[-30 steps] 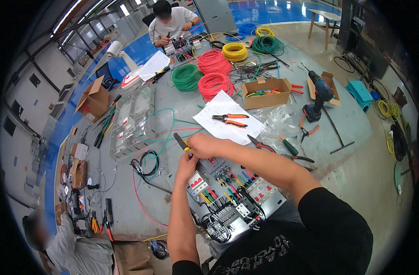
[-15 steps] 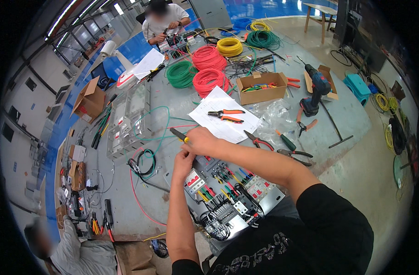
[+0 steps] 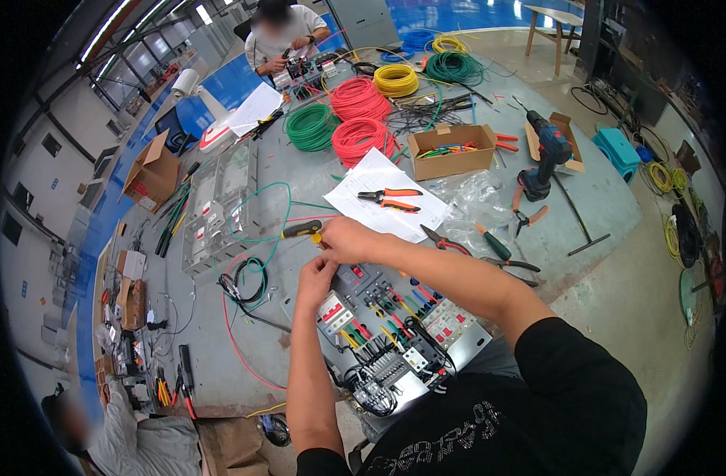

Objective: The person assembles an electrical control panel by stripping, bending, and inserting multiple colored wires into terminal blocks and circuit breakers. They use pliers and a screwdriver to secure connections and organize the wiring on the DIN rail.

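My right hand (image 3: 349, 240) is closed around a black-and-yellow handled tool (image 3: 301, 229), its handle jutting out to the left. Whatever lies at its working end is covered by my fingers. Just below, my left hand (image 3: 316, 279) has its fingers pressed together, touching or nearly touching the right. What they pinch is hidden. Both hands are at the far left corner of a metal mounting plate (image 3: 479, 343) packed with electrical parts. Near my left hand on it are a white breaker with red switches (image 3: 331, 313) and a grey breaker (image 3: 355, 275).
Orange-handled wire strippers (image 3: 391, 200) lie on paper sheets (image 3: 363, 178). Beyond are red wire coils (image 3: 363, 141), a cardboard box (image 3: 456, 163) and a cordless drill (image 3: 547, 155). Pliers (image 3: 449, 240) lie right of my forearm, a clear plastic enclosure (image 3: 220, 210) left. Two other people sit around the table.
The tool's handle has swung from slanting toward lying level, pointing left, as my right hand turned. My left hand has stayed at nearly the same spot.
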`<state>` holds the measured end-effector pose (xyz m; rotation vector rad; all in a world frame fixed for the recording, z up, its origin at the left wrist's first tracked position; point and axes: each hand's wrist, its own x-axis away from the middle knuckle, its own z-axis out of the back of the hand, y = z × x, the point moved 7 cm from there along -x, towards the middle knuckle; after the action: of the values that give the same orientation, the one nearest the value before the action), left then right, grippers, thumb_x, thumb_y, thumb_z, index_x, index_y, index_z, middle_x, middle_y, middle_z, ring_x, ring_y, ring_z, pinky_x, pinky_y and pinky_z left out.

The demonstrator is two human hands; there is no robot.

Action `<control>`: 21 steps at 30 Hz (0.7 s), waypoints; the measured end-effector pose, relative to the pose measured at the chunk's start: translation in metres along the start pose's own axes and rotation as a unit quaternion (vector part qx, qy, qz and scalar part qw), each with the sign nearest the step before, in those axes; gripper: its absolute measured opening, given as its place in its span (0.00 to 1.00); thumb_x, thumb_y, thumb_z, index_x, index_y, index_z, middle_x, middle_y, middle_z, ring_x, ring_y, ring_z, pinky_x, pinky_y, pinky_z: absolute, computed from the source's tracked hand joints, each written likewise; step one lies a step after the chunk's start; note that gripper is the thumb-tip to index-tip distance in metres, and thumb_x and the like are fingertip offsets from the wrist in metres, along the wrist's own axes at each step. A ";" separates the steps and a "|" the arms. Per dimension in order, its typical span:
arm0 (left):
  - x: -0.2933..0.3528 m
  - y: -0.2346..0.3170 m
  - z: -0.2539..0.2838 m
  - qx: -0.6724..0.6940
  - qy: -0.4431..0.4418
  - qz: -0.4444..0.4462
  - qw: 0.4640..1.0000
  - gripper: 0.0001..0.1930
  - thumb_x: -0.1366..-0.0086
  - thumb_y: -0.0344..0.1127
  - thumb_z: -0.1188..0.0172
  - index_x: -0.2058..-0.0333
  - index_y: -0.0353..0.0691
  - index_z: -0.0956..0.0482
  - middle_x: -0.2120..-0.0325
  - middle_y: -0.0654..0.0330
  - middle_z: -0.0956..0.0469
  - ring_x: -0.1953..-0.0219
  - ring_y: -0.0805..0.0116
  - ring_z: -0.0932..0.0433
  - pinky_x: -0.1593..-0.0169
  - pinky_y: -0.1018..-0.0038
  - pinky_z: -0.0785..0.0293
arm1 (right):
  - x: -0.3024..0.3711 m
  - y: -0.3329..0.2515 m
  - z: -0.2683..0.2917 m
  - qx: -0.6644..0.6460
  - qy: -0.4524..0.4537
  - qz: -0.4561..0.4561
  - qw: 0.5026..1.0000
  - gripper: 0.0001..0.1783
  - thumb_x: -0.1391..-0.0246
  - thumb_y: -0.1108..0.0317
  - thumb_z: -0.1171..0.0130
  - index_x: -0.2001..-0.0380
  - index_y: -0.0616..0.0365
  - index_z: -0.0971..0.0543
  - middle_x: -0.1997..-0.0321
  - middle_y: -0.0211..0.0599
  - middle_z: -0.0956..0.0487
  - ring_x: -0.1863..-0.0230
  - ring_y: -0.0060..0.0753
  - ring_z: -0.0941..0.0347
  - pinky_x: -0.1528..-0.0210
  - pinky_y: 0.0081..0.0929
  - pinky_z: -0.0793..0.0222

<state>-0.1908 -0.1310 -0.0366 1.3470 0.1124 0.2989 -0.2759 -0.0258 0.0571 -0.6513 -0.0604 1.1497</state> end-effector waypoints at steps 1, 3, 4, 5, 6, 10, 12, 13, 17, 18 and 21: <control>0.001 0.001 -0.001 0.001 0.002 0.005 1.000 0.13 0.27 0.38 0.37 0.59 0.32 0.15 0.68 0.68 0.18 0.67 0.81 0.28 0.63 0.78 0.31 | 0.000 0.000 -0.002 -0.002 -0.006 -0.006 1.000 0.13 0.53 0.63 0.32 0.71 0.64 0.15 0.67 0.54 0.18 0.61 0.59 0.19 0.56 0.49 0.24; 0.001 0.000 0.000 0.005 0.004 0.014 1.000 0.12 0.27 0.38 0.37 0.59 0.33 0.15 0.69 0.69 0.19 0.68 0.81 0.29 0.64 0.78 0.32 | -0.002 -0.003 -0.006 -0.007 -0.019 -0.016 1.000 0.12 0.52 0.64 0.33 0.71 0.63 0.16 0.68 0.54 0.18 0.60 0.58 0.19 0.56 0.49 0.24; 0.001 -0.002 0.002 0.008 0.003 0.018 1.000 0.12 0.27 0.39 0.37 0.60 0.33 0.15 0.69 0.69 0.19 0.68 0.81 0.29 0.64 0.78 0.32 | -0.002 -0.006 -0.006 -0.008 -0.020 -0.010 1.000 0.11 0.52 0.64 0.34 0.71 0.63 0.16 0.68 0.54 0.18 0.60 0.58 0.19 0.56 0.49 0.24; 0.000 -0.004 0.003 0.010 0.002 0.023 1.000 0.12 0.27 0.39 0.37 0.60 0.33 0.15 0.69 0.69 0.20 0.68 0.81 0.29 0.65 0.78 0.32 | -0.003 -0.009 -0.006 -0.009 -0.020 -0.005 1.000 0.11 0.51 0.64 0.34 0.71 0.63 0.16 0.68 0.53 0.18 0.61 0.58 0.19 0.56 0.49 0.25; 0.000 -0.005 0.004 0.007 0.003 0.024 1.000 0.12 0.27 0.39 0.36 0.61 0.33 0.15 0.70 0.70 0.20 0.69 0.81 0.29 0.65 0.79 0.33 | -0.003 -0.013 -0.004 -0.009 -0.020 0.001 1.000 0.11 0.51 0.65 0.35 0.71 0.63 0.17 0.68 0.53 0.18 0.61 0.57 0.19 0.56 0.48 0.25; 0.000 -0.005 0.005 0.011 0.008 0.033 0.999 0.12 0.28 0.39 0.34 0.61 0.34 0.16 0.70 0.70 0.21 0.69 0.81 0.28 0.64 0.79 0.33 | 0.001 -0.003 0.004 -0.088 -0.063 -0.033 0.994 0.10 0.49 0.65 0.36 0.70 0.62 0.17 0.69 0.52 0.17 0.62 0.56 0.19 0.57 0.47 0.25; 0.001 0.000 0.004 0.019 0.007 0.035 0.999 0.12 0.28 0.39 0.34 0.58 0.34 0.16 0.68 0.70 0.20 0.67 0.81 0.28 0.62 0.79 0.32 | 0.002 -0.003 0.010 -0.100 -0.048 -0.017 0.994 0.10 0.49 0.65 0.37 0.69 0.62 0.17 0.68 0.52 0.17 0.63 0.55 0.19 0.57 0.46 0.25; 0.002 0.003 0.004 0.021 0.003 0.033 0.999 0.12 0.28 0.39 0.35 0.56 0.35 0.16 0.67 0.70 0.19 0.66 0.81 0.27 0.61 0.79 0.32 | 0.003 -0.004 0.012 -0.110 -0.036 -0.010 0.993 0.11 0.48 0.65 0.37 0.68 0.62 0.17 0.68 0.52 0.16 0.63 0.55 0.18 0.56 0.45 0.25; 0.007 0.018 0.005 0.036 0.028 0.014 0.999 0.12 0.30 0.37 0.33 0.58 0.33 0.16 0.65 0.67 0.18 0.64 0.80 0.25 0.58 0.80 0.30 | 0.012 -0.005 0.020 -0.136 0.005 0.005 0.991 0.12 0.47 0.66 0.37 0.63 0.62 0.15 0.66 0.51 0.15 0.61 0.54 0.17 0.54 0.43 0.23; 0.007 0.018 0.006 0.032 0.027 0.021 0.999 0.11 0.30 0.37 0.33 0.58 0.34 0.16 0.65 0.67 0.18 0.63 0.80 0.25 0.58 0.79 0.30 | 0.015 -0.004 0.021 -0.139 0.014 0.006 0.990 0.12 0.46 0.66 0.37 0.62 0.62 0.15 0.65 0.50 0.14 0.60 0.53 0.17 0.54 0.42 0.23; 0.007 0.012 0.011 0.037 0.030 0.044 0.998 0.10 0.29 0.37 0.34 0.56 0.36 0.16 0.63 0.67 0.18 0.61 0.78 0.24 0.56 0.78 0.29 | 0.026 0.006 0.022 -0.229 0.077 -0.013 0.970 0.12 0.46 0.66 0.37 0.63 0.63 0.15 0.66 0.50 0.15 0.62 0.53 0.17 0.54 0.42 0.23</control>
<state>-0.1835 -0.1373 -0.0222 1.4198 0.1155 0.4118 -0.2778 0.0076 0.0650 -1.1436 -0.2055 1.0626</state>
